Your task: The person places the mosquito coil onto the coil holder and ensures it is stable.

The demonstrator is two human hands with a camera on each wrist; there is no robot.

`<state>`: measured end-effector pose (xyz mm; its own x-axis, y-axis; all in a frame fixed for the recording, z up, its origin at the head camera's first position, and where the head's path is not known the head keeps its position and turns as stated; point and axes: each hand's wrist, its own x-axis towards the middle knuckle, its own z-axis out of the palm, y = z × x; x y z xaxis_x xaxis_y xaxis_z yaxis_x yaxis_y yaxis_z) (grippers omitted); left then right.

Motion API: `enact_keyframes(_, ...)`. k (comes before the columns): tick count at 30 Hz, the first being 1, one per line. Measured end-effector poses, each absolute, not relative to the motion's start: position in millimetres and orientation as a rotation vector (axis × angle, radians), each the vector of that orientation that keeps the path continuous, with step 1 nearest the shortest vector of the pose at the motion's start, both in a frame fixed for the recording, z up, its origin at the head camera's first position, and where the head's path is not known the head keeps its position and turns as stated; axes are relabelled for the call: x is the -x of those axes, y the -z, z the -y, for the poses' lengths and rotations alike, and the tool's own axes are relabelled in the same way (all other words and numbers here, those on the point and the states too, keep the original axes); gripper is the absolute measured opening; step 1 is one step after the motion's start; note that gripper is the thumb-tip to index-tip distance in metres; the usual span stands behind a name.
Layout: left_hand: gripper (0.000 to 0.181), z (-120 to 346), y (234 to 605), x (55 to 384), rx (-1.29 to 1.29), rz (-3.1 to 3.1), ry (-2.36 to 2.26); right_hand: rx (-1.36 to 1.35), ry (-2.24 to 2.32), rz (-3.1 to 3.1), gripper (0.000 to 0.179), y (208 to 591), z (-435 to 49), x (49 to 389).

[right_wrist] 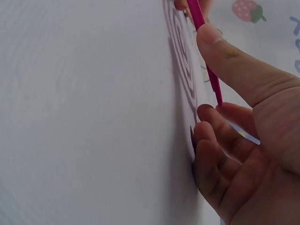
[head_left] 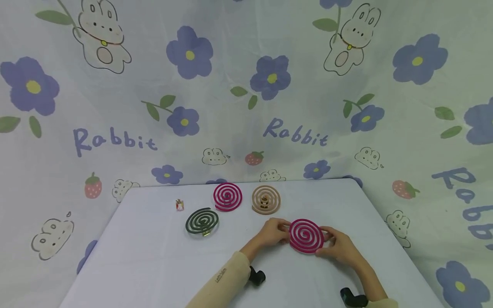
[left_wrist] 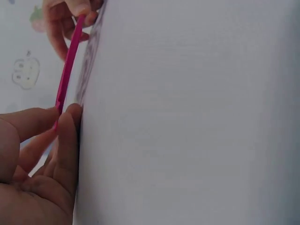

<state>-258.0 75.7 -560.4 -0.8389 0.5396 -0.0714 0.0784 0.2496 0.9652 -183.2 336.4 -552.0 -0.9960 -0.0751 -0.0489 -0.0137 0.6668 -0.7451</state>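
Observation:
A flat magenta mosquito coil [head_left: 306, 235] is held between both hands, just above the white table. My left hand [head_left: 274, 232] pinches its left rim between thumb and fingers. At the opposite rim, my right hand [head_left: 340, 247] holds it with thumb and index finger. Edge-on in the left wrist view, the coil [left_wrist: 69, 68] looks thin, and a spiral shadow falls on the cloth below. The right wrist view shows the same edge of the coil [right_wrist: 213, 80], with the other right fingers loosely curled beneath it.
Farther back lie another magenta coil [head_left: 227, 197] and a tan coil [head_left: 256, 199] with a small gold piece [head_left: 264, 202] at its middle. A dark green coil [head_left: 202, 220] sits tilted on a gold stand [head_left: 206, 233]. Left of them is a small red-and-gold item [head_left: 179, 205].

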Motion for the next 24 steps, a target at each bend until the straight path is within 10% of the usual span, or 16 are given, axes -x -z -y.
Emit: enact_keyframes(24, 0.050, -41, 554, 237, -0.302, -1.825, -1.926, -0.063, 1.829, -2.356, 0.072, 548, -283, 176)
